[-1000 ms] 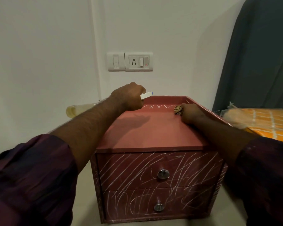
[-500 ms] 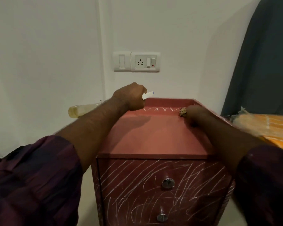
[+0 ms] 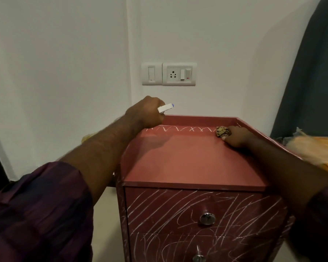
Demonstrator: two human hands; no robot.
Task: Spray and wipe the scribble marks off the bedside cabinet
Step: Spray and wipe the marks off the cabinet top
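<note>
Bedside cabinet (image 3: 193,167), red, 2 drawers, stands directly below socket panel (image 3: 169,74). Scribble marks (image 3: 186,128): white zigzag along rear of top, strokes across both drawer fronts. Left hand (image 3: 146,112), below-left of panel, clenched round spray bottle (image 3: 166,107). Right hand (image 3: 237,136), below-right of panel, grips crumpled cloth (image 3: 223,131) against top.
</note>
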